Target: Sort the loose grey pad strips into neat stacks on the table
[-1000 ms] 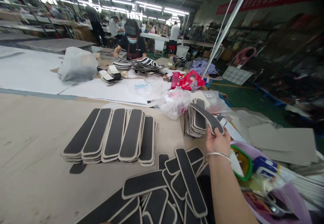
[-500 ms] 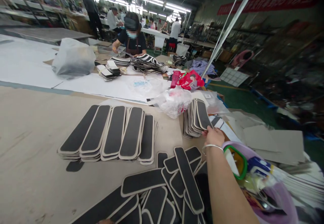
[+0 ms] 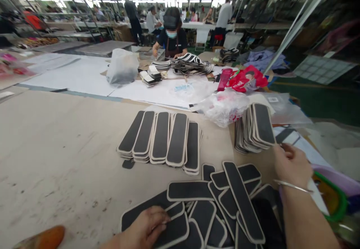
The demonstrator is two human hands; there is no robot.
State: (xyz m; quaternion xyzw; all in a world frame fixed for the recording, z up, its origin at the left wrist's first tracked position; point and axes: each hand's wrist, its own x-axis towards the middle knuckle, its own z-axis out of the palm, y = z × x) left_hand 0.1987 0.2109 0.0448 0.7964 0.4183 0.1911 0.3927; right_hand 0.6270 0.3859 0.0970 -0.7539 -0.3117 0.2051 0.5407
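Observation:
My left hand (image 3: 150, 224) is over a loose heap of dark oblong panels with cream edges (image 3: 191, 191). Its fingers are pinched together at the edge of one dark panel (image 3: 176, 230) at the heap's near side. At the right, my right hand (image 3: 294, 166), a bangle on its wrist, has curled fingers at the lower corner of the front panel (image 3: 263, 123) of a leaning stack (image 3: 244, 136). Its thumb and finger appear closed on that corner. Several neat piles of similar panels (image 3: 160, 138) lie side by side beyond the heap.
Crumpled clear plastic bags (image 3: 225, 106) and a red bag (image 3: 249, 79) lie beyond the stack. A lilac basket (image 3: 334, 177) with a green-rimmed container (image 3: 336, 204) stands by my right forearm. Across the white-covered table a co-worker (image 3: 171, 39) sits behind more pieces. An orange-brown rounded object (image 3: 52, 237) is at lower left.
The view has swung left, so everything sits further right. My left hand has come into view over the heap. My right hand stays at the stack's corner, its fingers now more curled.

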